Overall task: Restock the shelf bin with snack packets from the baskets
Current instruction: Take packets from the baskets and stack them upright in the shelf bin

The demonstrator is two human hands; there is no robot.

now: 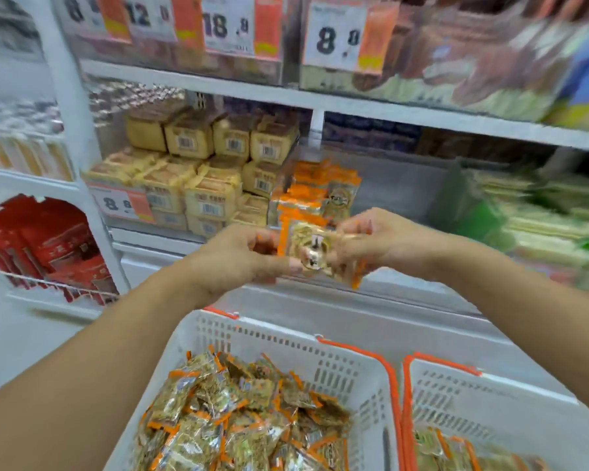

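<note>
The snack packet (315, 248) hangs upright between both hands, pinched by the left hand (242, 256) and right hand (371, 239). The shelf bin (405, 188) lies straight ahead, just beyond (orange packets already stand at its left end); the basket (286, 345) sits below.

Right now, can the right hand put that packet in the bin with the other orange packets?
Probably yes. The right hand and left hand grip the packet just in front of the orange packets standing in the shelf bin. Nothing lies between, and the bin looks open beside them.
</note>
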